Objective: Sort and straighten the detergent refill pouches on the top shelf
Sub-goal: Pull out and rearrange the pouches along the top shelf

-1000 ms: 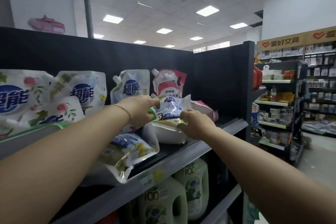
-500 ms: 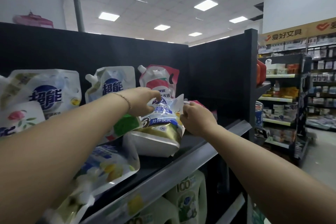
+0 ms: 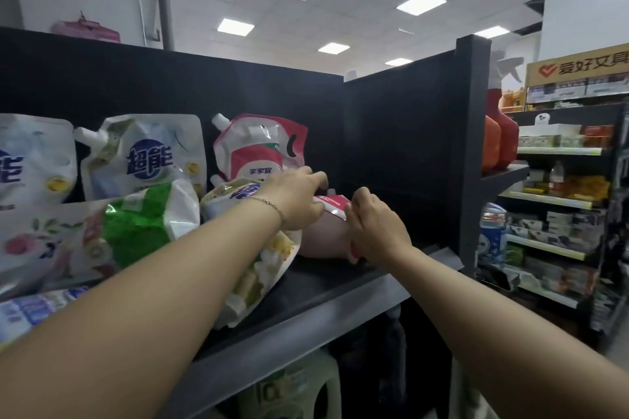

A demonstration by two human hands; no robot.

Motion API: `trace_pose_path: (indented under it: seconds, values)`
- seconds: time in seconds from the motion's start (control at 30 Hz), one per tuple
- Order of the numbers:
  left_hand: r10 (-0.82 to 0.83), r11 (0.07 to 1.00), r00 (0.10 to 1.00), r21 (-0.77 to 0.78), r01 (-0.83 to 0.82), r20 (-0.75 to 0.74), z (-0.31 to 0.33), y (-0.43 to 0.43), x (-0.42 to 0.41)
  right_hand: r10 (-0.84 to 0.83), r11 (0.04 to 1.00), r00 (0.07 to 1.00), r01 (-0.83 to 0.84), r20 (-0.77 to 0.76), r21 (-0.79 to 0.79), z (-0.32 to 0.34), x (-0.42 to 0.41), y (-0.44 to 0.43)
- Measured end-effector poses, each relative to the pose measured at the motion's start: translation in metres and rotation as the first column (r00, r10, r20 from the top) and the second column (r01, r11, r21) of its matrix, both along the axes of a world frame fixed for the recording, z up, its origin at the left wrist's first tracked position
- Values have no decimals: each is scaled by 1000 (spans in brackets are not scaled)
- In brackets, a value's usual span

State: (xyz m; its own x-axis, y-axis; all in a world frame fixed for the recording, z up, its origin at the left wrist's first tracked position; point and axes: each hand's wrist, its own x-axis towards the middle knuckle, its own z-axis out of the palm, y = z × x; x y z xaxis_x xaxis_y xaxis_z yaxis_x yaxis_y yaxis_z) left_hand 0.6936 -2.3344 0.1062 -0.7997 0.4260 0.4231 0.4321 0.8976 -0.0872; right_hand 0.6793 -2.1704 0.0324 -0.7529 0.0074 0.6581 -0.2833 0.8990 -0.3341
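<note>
**shelfnewbie:** ok so my right grip [image 3: 374, 228] has its fingers wrapped round the near end of the fallen pink pouch [image 3: 323, 236]. That one's lying on its side at the right end of the top shelf [image 3: 306, 316]. My left grip [image 3: 299, 196] sits over the pouch's red top edge with the fingers only a bit bent and the thumb hidden, so I can't tell if it's actually pinching or just resting there. how do I stand this thing up properly?

**aisle9vet:** I'd lift from the top seam with the left and keep the right low as the pivot. Then flatten the bottom gusset onto the shelf so it stands by itself. The liquid inside will probably slosh, so go slow or it flops back. Best spot looks like next to the standing pink pouch [image 3: 258, 150] just behind your left grip, since it looks like the same kind.

**shelfnewbie:** anything in the way?

**aisle9vet:** The yellow-flower pouch [image 3: 269, 258] leans toward the shelf lip right under your left forearm. Bump it and it could slide off. The green pouch [image 3: 143, 221] slumps beside it, in front of the upright blue-logo pouch [image 3: 146, 156]. The black side panel [image 3: 408, 146] boxes you in on the right, and there are jugs [image 3: 296, 388] on the shelf below.
</note>
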Motion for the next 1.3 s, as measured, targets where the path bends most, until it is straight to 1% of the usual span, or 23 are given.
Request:
trace_pose_path:
  seconds: [0.1,0.17,0.23,0.3,0.37,0.47,0.53,0.6,0.67,0.73,0.9,0.97,1.07,1.17,1.3]
  values:
    - [74,992,996,103,-79,50,-17,29,-15,-27,996,992,37,119,-85,-4,-21,17]
    - [167,978,986,121,-168,22,-26,44,-24,-19,981,983,54,185,-186,-6,-34,23]
    - [253,960,967,128,-248,-22,-35,56,-31,-14,949,969,90,245,-303,-10,-45,26]
    - [311,941,950,136,-309,4,-44,65,-36,-13,900,949,148,315,-410,-17,-52,27]
    - [368,917,928,147,-372,54,-51,69,-40,-3,870,938,174,348,-462,-23,-53,25]
    - [413,894,910,172,-414,41,-50,76,-45,38,877,936,137,350,-461,-22,-48,26]
    - [408,896,913,185,-403,15,-43,83,-48,62,882,937,110,344,-458,-20,-44,26]
    - [331,923,943,196,-331,31,-35,88,-52,62,887,938,105,342,-449,-19,-41,26]
    - [223,939,969,242,-244,111,-31,93,-57,50,890,936,117,350,-441,-20,-41,26]
    - [167,937,970,276,-212,179,-31,98,-66,38,890,933,132,359,-436,-21,-42,27]
    - [273,907,930,257,-334,246,-25,101,-89,63,893,944,90,322,-440,-23,-44,28]
    - [307,892,919,261,-368,245,-25,100,-100,74,889,953,71,295,-452,-26,-48,28]
    - [361,889,898,196,-413,251,-30,101,-108,76,880,956,70,284,-470,-30,-54,28]
    - [365,890,879,162,-426,308,-22,105,-110,83,867,962,59,260,-495,-30,-56,29]
    - [438,856,837,133,-500,328,-17,102,-114,81,876,967,45,240,-480,-31,-57,29]
